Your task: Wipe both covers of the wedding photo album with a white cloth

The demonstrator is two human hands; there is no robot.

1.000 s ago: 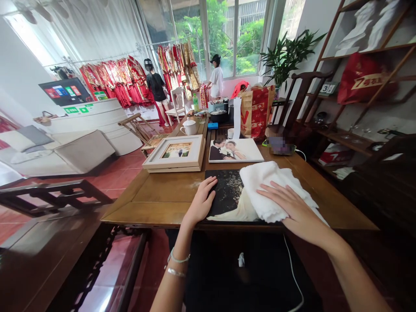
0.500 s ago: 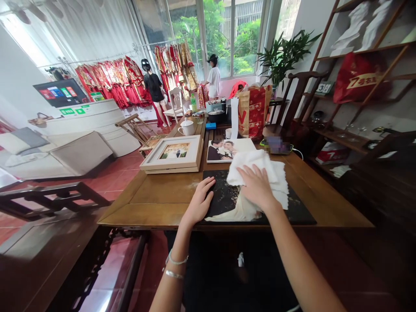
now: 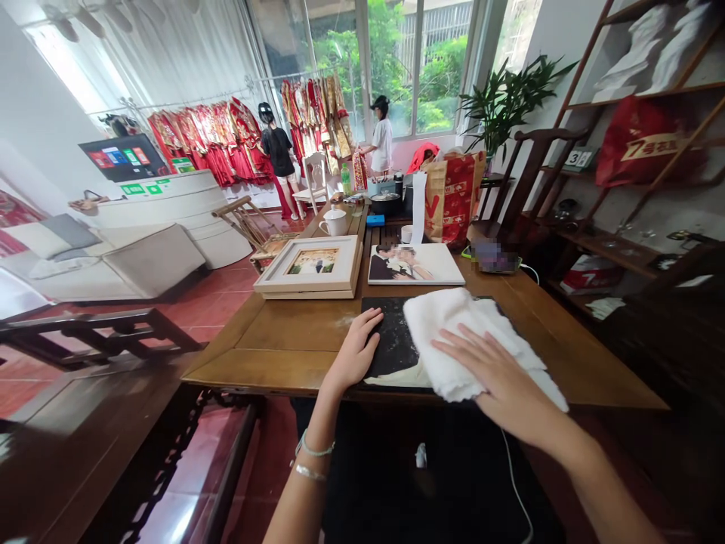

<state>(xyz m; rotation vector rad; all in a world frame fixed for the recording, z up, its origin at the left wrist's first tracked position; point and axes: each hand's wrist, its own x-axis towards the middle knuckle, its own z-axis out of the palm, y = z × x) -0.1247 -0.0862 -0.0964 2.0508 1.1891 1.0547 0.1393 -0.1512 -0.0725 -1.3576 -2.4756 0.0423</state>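
Note:
A white towel point(image 3: 447, 344) is bunched over the right part of a flat black panel point(image 3: 396, 332) at the table's near edge. My right hand point(image 3: 487, 370) lies flat on top of it, fingers stretched out and pressing down. My left hand point(image 3: 356, 344) rests on the panel's left edge, fingers extended, with nothing held. Pale dust and specks show on the bare black surface. A cream shape point(image 3: 402, 376) runs along the lower part, partly under the towel; I cannot tell whether it is printed or loose.
Behind the panel lie a couple's photo panel point(image 3: 416, 264) and a framed picture point(image 3: 311, 264) on the wooden table point(image 3: 272, 332). A white mug point(image 3: 334, 221), paper bag point(image 3: 453, 196) and plugged-in phone point(image 3: 495, 257) stand farther back. Two people are by clothes racks.
My right hand has moved the towel right and towards me, past the panel's near edge. Fewer specks show on the panel's middle. My left hand stays at the left edge.

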